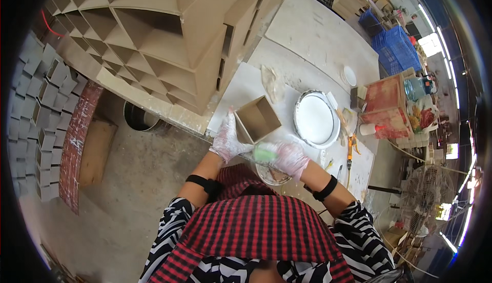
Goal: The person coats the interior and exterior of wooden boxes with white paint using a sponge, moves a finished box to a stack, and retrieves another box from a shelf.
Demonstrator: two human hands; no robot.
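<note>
An open-topped brown cardboard box point(259, 119) stands tilted on the white work surface in front of me. My left hand point(228, 140), in a pale, whitish-stained glove, grips the box by its near left side, thumb up along the wall. My right hand point(290, 159), gloved the same way, is closed around a light green thing point(264, 153) at the box's near lower edge. Motion smears this green thing, and its kind cannot be made out. Just to the right sits a round tub of white paste or paint point(316, 118). Partly under my right hand is another round container point(273, 174).
Stacked brown box compartments point(195, 52) rise at the left of the table. A crumpled cloth or bag point(273, 83) lies beyond the box. On the right are an orange-handled tool point(350, 150), a white bottle point(370, 129) and a blue crate point(397, 50). A dark bucket point(141, 116) stands on the floor.
</note>
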